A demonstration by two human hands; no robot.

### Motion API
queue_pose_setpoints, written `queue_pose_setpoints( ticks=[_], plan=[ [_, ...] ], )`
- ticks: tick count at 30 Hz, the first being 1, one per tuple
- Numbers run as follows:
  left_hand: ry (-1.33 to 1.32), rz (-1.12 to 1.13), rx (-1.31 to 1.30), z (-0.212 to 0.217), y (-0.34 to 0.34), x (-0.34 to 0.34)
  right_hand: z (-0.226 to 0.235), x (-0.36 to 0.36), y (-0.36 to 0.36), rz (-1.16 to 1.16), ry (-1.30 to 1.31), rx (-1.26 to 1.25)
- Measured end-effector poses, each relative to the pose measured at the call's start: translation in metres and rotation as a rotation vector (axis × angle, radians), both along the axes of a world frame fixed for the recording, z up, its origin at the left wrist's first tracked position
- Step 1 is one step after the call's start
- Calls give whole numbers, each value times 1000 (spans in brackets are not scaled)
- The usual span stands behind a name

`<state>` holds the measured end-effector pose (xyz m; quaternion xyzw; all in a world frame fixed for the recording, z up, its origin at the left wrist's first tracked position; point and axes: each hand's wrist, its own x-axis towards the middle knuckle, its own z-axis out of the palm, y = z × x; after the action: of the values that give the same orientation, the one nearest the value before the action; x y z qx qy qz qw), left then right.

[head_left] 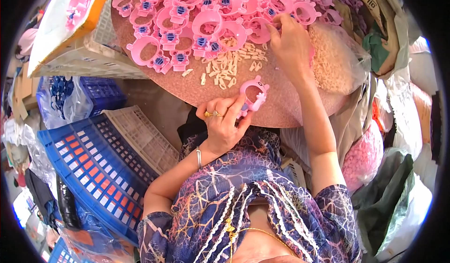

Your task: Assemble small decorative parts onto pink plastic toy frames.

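Note:
A pink plastic ring-shaped part with small ears [257,94] is held near the front edge of the round table, pinched in the fingers of my left hand [220,124]. My right hand [291,47] reaches to the far side, fingers curled down at the right edge of a heap of pink plastic parts [206,24]. Its fingertips touch the heap, and whether they grip a piece is hidden. Many heaped parts carry a dark blue striped piece. Small cream-coloured plastic pieces [225,68] lie scattered between the heap and my left hand.
A clear bag of cream pieces [335,59] sits at the table's right. A white crate [89,59] stands at the left edge, with a blue slatted basket [93,169] below. Bags, including one of pink parts [363,155], stand at the right.

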<state>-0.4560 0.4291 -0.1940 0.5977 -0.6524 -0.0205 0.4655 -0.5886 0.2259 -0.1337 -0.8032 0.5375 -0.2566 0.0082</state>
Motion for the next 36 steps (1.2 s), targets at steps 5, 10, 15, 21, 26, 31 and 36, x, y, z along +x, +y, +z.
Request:
queue_pose_setpoints(
  ticks=[5,10,15,21,26,31,36],
  plan=[
    [-4,12,-12,-2,-1,0,13,-6,4,13,194,51],
    [9,-1,-3,-2,0,0,22,-18,9,-33,316,126],
    [17,-19,-5,-1,0,1,36,-24,12,-39,478,101],
    [9,-21,-4,1,-1,1,27,-16,10,254,255,82],
    [16,-22,1,1,-1,0,18,-11,14,246,294,76],
    [18,-16,9,-2,3,0,33,-22,13,204,-66,435],
    [4,6,-8,-2,2,0,43,-50,10,274,-681,849]
  ],
)
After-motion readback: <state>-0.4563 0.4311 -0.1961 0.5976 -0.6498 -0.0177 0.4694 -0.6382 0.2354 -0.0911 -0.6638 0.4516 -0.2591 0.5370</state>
